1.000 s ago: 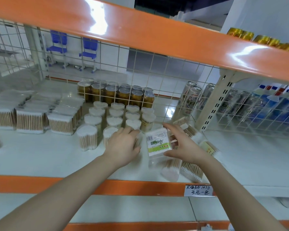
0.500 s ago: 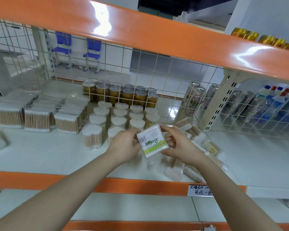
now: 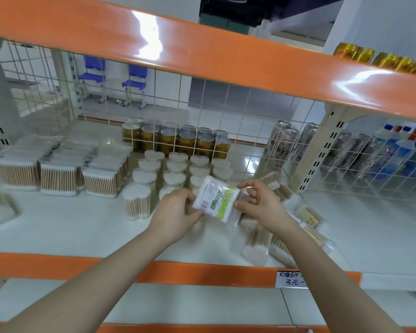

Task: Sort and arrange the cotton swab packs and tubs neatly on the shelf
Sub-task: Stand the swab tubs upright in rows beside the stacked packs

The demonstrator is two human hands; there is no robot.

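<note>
1. Clear plastic swab pack [image 3: 215, 199] with a green label hangs just in front of the heart-shaped tubs [image 3: 175, 168], its long axis tilted, running down and right.
2. Left hand [image 3: 175, 213] pinches its lower-left end; right hand [image 3: 258, 205] pinches the upper-right end.
3. Both forearms reach in over the orange shelf edge [image 3: 46, 264]; loose packs [image 3: 286, 239] lie right of the tubs.

White shelf [image 3: 58, 227] carried swab packs [image 3: 58, 175] at left edge, heart-shaped tubs [image 3: 138, 201] mid-shelf, loose packs [image 3: 283, 246] near front edge.
</note>
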